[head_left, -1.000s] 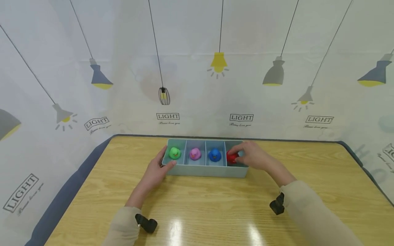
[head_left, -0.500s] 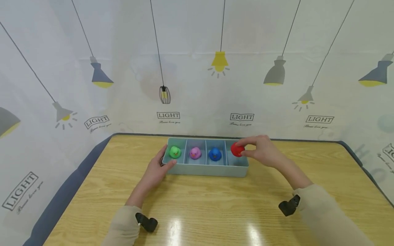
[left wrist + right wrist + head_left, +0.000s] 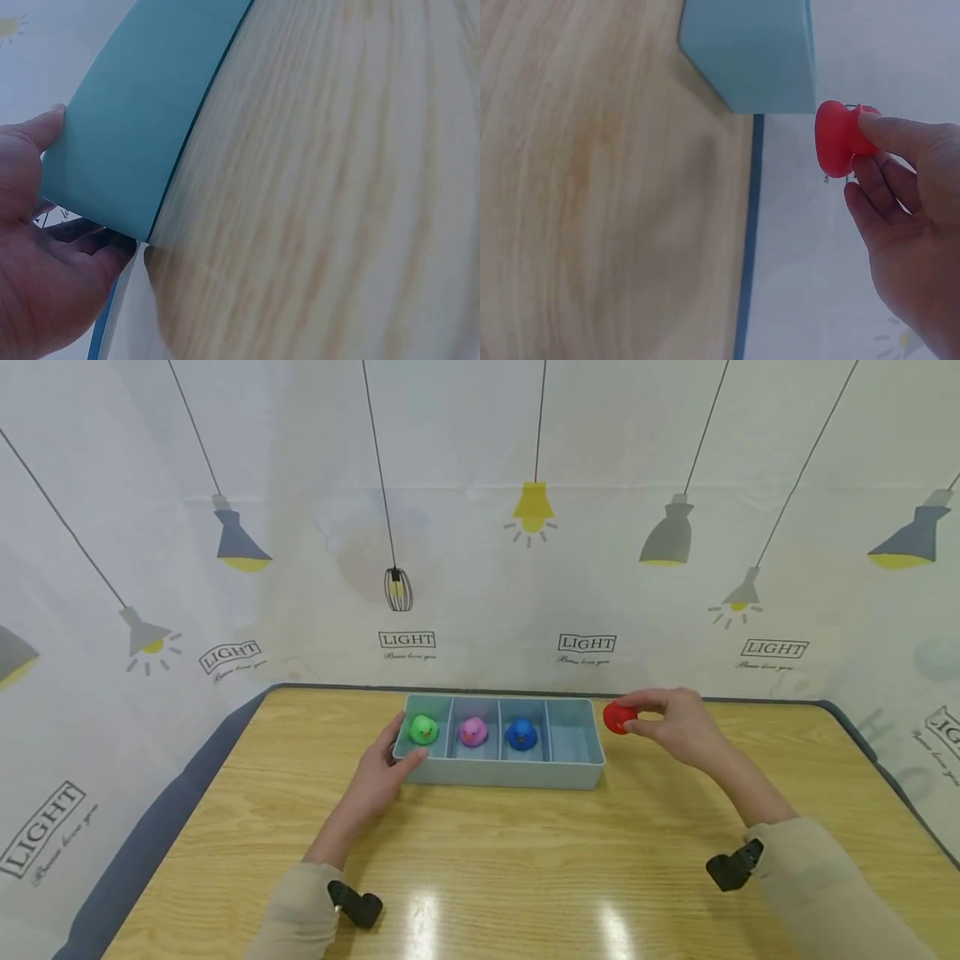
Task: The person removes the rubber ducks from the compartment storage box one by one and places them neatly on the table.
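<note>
A pale blue box (image 3: pixel 502 773) with several compartments stands on the wooden table. A green rubber duck (image 3: pixel 423 730), a pink rubber duck (image 3: pixel 473 732) and a blue rubber duck (image 3: pixel 521 735) each sit in their own compartment; the rightmost one is bare. At the box's left end my left hand (image 3: pixel 381 770) grips the corner, thumb at the front rim and fingers round the side. Just right of the box, my right hand (image 3: pixel 678 727) pinches a red rubber duck (image 3: pixel 835 139) between thumb and fingers, held in the air above the table.
The wooden table (image 3: pixel 495 852) has a dark edge at the back. Behind it hangs a pale curtain (image 3: pixel 465 535) printed with lamps. Both wrists carry a small black camera, such as the right one (image 3: pixel 735 865).
My right hand has lifted the red rubber duck out of the rightmost compartment and carried it right, past the box's end. The left hand keeps its grip on the box.
</note>
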Available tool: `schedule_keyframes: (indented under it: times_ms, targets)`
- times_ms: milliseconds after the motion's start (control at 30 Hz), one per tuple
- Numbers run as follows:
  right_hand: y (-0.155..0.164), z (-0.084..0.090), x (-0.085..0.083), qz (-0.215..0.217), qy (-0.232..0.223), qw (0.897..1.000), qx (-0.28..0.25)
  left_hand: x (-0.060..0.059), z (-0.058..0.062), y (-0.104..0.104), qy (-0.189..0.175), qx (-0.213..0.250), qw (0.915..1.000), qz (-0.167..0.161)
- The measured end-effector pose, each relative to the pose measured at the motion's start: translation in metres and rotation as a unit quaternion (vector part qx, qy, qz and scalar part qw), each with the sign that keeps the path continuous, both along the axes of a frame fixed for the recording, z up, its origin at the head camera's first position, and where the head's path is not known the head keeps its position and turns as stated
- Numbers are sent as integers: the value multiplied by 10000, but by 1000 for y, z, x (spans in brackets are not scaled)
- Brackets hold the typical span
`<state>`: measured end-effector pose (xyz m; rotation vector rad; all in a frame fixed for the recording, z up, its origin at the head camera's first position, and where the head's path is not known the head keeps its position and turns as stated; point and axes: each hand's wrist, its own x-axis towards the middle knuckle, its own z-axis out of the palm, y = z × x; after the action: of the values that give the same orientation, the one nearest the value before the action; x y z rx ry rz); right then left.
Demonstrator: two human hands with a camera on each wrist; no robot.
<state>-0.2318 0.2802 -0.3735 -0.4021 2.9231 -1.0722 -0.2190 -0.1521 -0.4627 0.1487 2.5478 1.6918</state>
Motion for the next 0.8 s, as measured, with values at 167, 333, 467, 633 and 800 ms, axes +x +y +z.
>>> schedule_keyframes:
  times_ms: [167, 333, 467, 633, 800]
  targets:
    - [8, -15, -1, -156, -242, 9996, -61, 1, -1, 1, -19, -50, 10000, -16]
    - [13, -33, -5, -95, -317, 9994, -88, 0, -1, 2, -36, -85, 9999, -42]
    - [13, -43, -8, 43, -389, 9992, 5, 0, 0, 2, -66, -82, 9999, -93]
    - [9, -51, -12, 147, -498, 9986, 59, 1, 0, 0, -90, -65, 9999, -119]
    - [7, -56, -12, 188, -563, 9982, 48, 2, 1, 0, -194, -125, 9996, -183]
